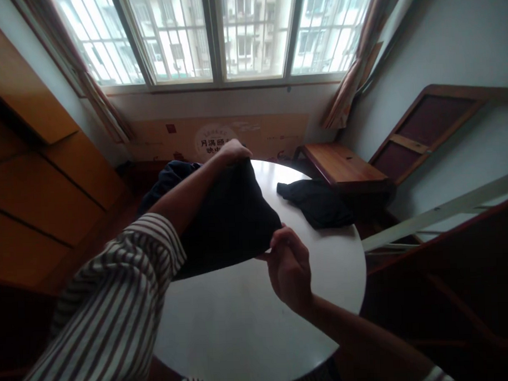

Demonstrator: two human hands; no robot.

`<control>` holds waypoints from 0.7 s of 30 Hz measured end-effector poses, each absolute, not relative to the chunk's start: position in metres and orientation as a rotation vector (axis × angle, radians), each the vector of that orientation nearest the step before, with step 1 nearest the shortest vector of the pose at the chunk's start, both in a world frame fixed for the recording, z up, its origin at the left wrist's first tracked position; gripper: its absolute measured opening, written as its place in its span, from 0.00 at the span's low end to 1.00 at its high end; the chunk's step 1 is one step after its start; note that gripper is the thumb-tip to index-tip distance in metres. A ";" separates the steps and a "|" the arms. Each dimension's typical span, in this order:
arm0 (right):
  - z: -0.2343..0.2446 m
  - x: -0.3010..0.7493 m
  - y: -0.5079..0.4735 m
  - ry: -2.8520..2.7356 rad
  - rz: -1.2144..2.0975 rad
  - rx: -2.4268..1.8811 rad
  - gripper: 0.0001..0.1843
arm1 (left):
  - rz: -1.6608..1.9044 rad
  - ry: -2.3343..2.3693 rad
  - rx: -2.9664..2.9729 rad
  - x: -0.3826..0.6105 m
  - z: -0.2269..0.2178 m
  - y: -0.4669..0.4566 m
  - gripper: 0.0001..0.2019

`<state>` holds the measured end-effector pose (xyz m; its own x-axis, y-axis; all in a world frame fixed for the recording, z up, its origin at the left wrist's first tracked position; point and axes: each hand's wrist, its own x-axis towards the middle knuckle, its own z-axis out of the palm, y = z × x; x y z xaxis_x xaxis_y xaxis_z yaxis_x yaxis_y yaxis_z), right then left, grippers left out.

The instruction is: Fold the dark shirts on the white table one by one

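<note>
Reference point: round white table (242, 330). Dark garment (232, 219), black or deep navy, held up over the table's far-left half and stretched between both hands; cannot tell whether its lower edge touches the tabletop. Left hand (234, 152), arm in a maroon-and-white striped sleeve (111, 290), is above the table's far rim, closed around the garment's top edge. Right hand (290, 267), over the table's middle, makes a narrow pinch on the garment's lower corner, thumb and fingers together. A dark fold of cloth (166, 182) shows behind the left forearm, off the table's far-left rim; cannot tell whether it belongs to the held garment. A second dark cloth (315, 204) lies crumpled on the table's far-right side, just beside the held garment and touched by neither hand. Past the far-right rim stands a low wooden bench (345, 165). Beyond the far rim, a barred window (215, 36) sits above a printed poster (219, 139). Orange-brown wooden cabinets (41, 187) stand well left of the table.
</note>
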<state>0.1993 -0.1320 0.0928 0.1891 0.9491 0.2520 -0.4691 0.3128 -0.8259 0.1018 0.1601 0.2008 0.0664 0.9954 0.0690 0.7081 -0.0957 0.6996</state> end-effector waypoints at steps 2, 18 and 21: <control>0.069 0.212 -0.137 -0.781 1.161 -0.843 0.08 | 0.530 1.774 1.942 0.131 0.162 0.153 0.18; 0.046 0.299 -0.130 -2.127 0.216 -1.277 0.16 | 0.546 1.472 2.461 0.055 0.044 0.125 0.20; 0.050 0.286 -0.105 -2.469 0.148 -1.094 0.24 | 0.387 1.465 2.523 0.025 0.017 0.125 0.25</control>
